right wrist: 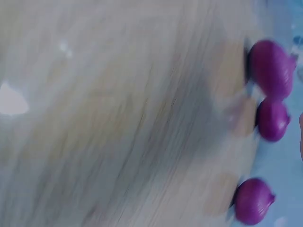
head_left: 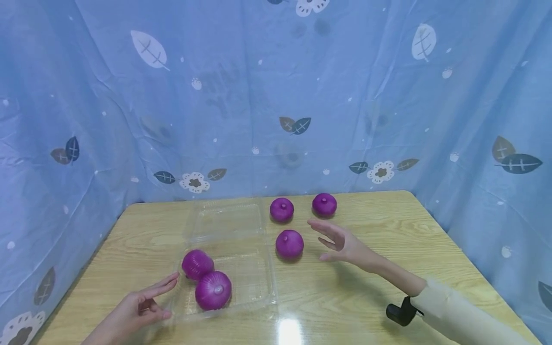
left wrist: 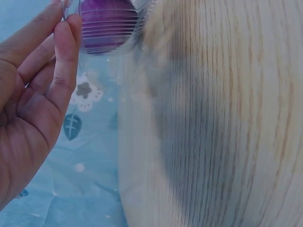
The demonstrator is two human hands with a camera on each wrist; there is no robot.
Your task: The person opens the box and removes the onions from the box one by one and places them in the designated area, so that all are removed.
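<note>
A clear plastic clamshell box (head_left: 252,304) lies opened out on the table, with its lid half (head_left: 228,235) toward the back. Inside the front half are two purple onions, one at the front (head_left: 213,290) and another (head_left: 197,264) behind it, touching. My left hand (head_left: 144,306) pinches the box's left rim between thumb and fingertips; the left wrist view shows the ribbed plastic wall with an onion (left wrist: 106,23) behind it. With fingers spread and nothing held, my right hand (head_left: 340,244) hovers right of a loose onion (head_left: 289,244).
Two more onions sit near the table's back edge, one beside the lid (head_left: 281,210) and one farther right (head_left: 324,205). A blue leaf-patterned curtain (head_left: 258,96) surrounds the wooden table (head_left: 388,230). On the right wrist is a black device (head_left: 403,311).
</note>
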